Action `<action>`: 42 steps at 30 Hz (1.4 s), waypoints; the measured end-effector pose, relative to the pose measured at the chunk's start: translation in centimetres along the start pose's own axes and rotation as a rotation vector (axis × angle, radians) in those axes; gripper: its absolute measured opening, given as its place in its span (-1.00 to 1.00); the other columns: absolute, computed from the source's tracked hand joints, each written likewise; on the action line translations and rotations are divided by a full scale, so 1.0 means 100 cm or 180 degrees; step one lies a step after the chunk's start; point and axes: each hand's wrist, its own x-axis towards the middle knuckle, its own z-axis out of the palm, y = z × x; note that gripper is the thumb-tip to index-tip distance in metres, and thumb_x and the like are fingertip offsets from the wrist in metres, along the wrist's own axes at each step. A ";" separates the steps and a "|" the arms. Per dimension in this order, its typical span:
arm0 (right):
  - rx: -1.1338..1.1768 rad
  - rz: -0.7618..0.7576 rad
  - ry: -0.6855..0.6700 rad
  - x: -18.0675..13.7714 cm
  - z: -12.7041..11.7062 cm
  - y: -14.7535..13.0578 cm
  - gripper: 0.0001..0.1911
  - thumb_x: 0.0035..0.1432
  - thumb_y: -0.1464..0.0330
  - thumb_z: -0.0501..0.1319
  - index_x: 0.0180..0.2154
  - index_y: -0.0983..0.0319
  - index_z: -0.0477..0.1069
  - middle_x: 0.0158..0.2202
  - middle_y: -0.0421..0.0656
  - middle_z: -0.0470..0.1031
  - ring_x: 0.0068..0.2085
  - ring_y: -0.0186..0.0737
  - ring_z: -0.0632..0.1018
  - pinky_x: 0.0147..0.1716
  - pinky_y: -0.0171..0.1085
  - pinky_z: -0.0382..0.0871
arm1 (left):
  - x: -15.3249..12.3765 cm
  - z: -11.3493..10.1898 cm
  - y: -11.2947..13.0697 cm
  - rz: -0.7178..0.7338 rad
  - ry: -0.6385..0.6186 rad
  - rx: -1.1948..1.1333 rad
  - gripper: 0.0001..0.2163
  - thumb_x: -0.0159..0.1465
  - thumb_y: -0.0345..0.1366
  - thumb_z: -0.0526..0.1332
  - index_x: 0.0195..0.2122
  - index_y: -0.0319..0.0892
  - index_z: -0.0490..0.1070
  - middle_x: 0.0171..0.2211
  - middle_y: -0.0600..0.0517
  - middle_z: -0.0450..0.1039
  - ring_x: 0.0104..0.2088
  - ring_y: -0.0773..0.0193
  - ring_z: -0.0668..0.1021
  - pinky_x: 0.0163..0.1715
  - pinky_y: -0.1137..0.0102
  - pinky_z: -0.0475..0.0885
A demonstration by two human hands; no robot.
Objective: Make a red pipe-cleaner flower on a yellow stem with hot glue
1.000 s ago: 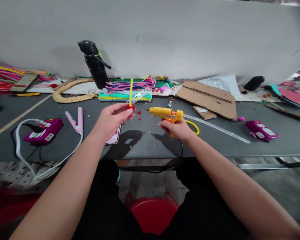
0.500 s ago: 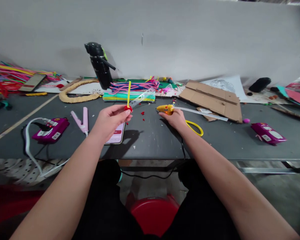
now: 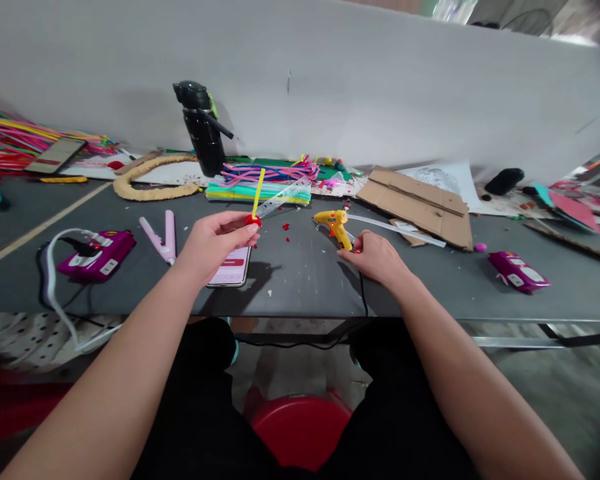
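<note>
Left hand (image 3: 220, 237) pinching red-tipped stem (image 3: 255, 200) upright, left of glue gun (image 3: 336, 225) standing nozzle-clear; right hand (image 3: 377, 257) lying slack, empty, right of it.

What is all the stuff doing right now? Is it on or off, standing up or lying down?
left hand, pinching the yellow pipe cleaner upright.
right hand, down beside the glue gun, grip unclear.
glue gun, standing on the table, nozzle pointing left.
phone, lying flat, screen lit.
black bottle, upright.
left power strip, plug in, red light on.
pink hair straightener, lying with its arms apart.
</note>
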 end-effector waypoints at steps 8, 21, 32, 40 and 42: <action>0.0811 -0.1466 -0.0210 0.009 0.036 -0.062 -0.89 0.29 0.37 0.27 -0.20 0.27 0.53 -0.25 -0.10 0.54 -0.28 -0.25 0.48 -0.25 -0.29 0.29 | 0.000 0.003 0.000 0.0009 -0.0028 0.0037 -0.60 -0.01 -0.20 0.56 -0.14 -0.20 0.64 -0.21 -0.06 0.63 -0.27 0.23 0.65 -0.08 0.22 0.60; 0.0384 -0.1291 -0.0151 0.050 0.079 -0.094 -0.89 0.38 0.42 0.14 -0.17 0.27 0.45 -0.06 0.04 0.50 -0.10 -0.10 0.51 -0.17 -0.23 0.29 | -0.006 0.008 -0.001 -0.0071 -0.0112 0.0151 -0.62 0.02 -0.21 0.55 -0.14 -0.20 0.62 -0.21 -0.04 0.64 -0.29 0.24 0.65 -0.15 0.26 0.61; 0.1894 -0.1339 -0.0732 -0.002 0.017 -0.083 -0.76 0.41 0.25 0.10 -0.33 0.20 0.32 -0.48 -0.25 0.43 -0.44 -0.29 0.44 -0.41 -0.29 0.25 | -0.006 0.034 0.000 0.0116 -0.0222 0.0138 -0.59 0.00 -0.18 0.55 -0.13 -0.20 0.62 -0.19 -0.06 0.66 -0.22 0.17 0.65 -0.10 0.21 0.59; 0.3637 -0.1190 -0.0378 -0.008 0.013 -0.072 -0.83 0.15 0.28 0.36 -0.28 0.23 0.47 -0.36 -0.17 0.58 -0.34 -0.24 0.61 -0.25 -0.22 0.53 | -0.009 0.045 -0.002 0.0344 -0.0368 0.0280 -0.66 0.13 -0.17 0.48 -0.09 -0.18 0.61 -0.18 -0.07 0.65 -0.23 0.16 0.65 -0.10 0.21 0.59; 0.3726 -0.1189 -0.0237 -0.007 0.010 -0.071 -0.81 0.11 0.30 0.38 -0.24 0.23 0.53 -0.28 -0.13 0.64 -0.27 -0.21 0.64 -0.18 -0.20 0.54 | -0.009 0.047 -0.002 0.0373 -0.0384 0.0299 -0.66 0.14 -0.17 0.47 -0.08 -0.17 0.61 -0.19 -0.07 0.65 -0.24 0.16 0.65 -0.10 0.20 0.59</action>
